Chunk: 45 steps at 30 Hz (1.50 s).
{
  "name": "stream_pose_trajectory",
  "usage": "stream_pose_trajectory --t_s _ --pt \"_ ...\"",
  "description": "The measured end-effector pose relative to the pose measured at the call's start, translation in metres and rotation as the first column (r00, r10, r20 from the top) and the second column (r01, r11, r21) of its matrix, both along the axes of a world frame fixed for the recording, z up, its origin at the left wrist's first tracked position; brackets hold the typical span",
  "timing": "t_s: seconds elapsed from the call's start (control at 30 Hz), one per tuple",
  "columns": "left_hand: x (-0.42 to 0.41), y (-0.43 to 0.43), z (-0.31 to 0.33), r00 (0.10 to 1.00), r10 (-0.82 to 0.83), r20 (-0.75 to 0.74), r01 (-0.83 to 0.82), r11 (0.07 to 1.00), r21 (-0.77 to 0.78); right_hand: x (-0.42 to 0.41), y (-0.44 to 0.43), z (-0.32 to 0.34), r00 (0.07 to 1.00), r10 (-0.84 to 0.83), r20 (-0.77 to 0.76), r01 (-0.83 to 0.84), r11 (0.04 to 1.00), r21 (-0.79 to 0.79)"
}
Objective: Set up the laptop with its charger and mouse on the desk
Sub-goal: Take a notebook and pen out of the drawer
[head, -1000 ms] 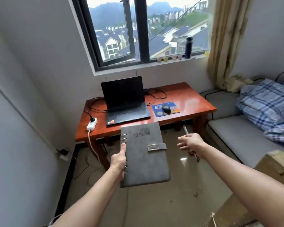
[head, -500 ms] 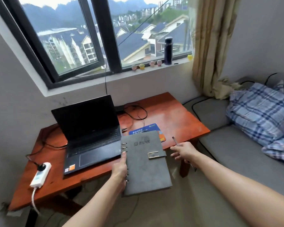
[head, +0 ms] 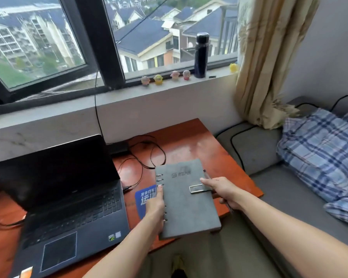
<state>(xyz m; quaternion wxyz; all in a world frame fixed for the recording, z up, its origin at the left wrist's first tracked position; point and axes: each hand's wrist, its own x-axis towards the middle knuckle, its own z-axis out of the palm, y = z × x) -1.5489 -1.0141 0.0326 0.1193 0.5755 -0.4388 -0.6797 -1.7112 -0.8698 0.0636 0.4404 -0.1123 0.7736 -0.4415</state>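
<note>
**Head view: notebook held over the mouse position, with hazards and blind spots**

Layout: the laptop [head: 68, 197] stands open on the surface [head: 189, 141]. The blue mouse pad [head: 145, 197] lies at its 3 o'clock. The charger brick [head: 118, 148] and looped cable [head: 149, 155] lie at its 1 o'clock.

Hands: the left hand [head: 156, 207] grips the ring spine of a grey notebook [head: 187, 205]. The right hand [head: 223, 191] is clenched round a pen [head: 206, 174] and touches the notebook's clasp [head: 197, 188].

Hazards:
- If the notebook is lowered here, it could land on the mouse and press or shift it.
- The notebook's 6 o'clock end overhangs the surface edge. If released there, it may tip to the floor.
- The notebook's 12 o'clock corner is near the cable loops and could snag them.

Not verifiable:
- The mouse is not visible and is probably under the notebook.
- Most of the mouse pad is covered.
- Whether the notebook rests on the surface cannot be told.
- The screen is dark, and the cable's connection at the laptop's side is hard to make out.
- The laptop's 7 o'clock corner is cut off.
</note>
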Motion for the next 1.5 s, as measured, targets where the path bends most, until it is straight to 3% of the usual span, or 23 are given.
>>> stream_pose_trajectory --t_s 0.3,0.5,0.83,1.0,1.23,1.33,1.5 --pt "-0.096 -0.024 -0.036 0.973 -0.232 0.012 0.230 0.971 0.067 -0.101 -0.028 -0.033 0.993 -0.107 0.048 0.104 0.993 0.064" --pt "-0.133 -0.022 -0.065 0.927 -0.361 0.104 0.351 0.931 0.097 -0.161 -0.038 -0.070 0.990 -0.072 0.118 0.058 0.992 0.111" --pt "-0.163 0.013 -0.092 0.827 -0.293 0.479 0.396 0.909 -0.127 -0.218 -0.055 -0.127 0.969 0.144 0.198 -0.171 0.977 0.126" --pt "-0.169 0.027 -0.087 0.755 -0.272 0.596 0.467 0.862 -0.197 -0.216 -0.065 -0.133 0.987 0.108 0.119 -0.124 0.983 0.136" --pt "-0.172 0.035 -0.091 0.697 -0.276 0.662 0.553 0.795 -0.251 -0.217 -0.051 -0.135 0.951 0.180 -0.249 -0.110 0.956 0.271" --pt "-0.172 0.036 -0.095 0.651 -0.249 0.717 0.638 0.690 -0.341 -0.219 -0.048 -0.136 0.924 0.164 -0.347 -0.065 0.958 0.279" --pt "-0.187 0.032 -0.108 0.610 -0.148 0.778 0.746 0.440 -0.501 -0.219 -0.039 -0.145 0.867 0.239 -0.437 -0.108 0.947 0.303"
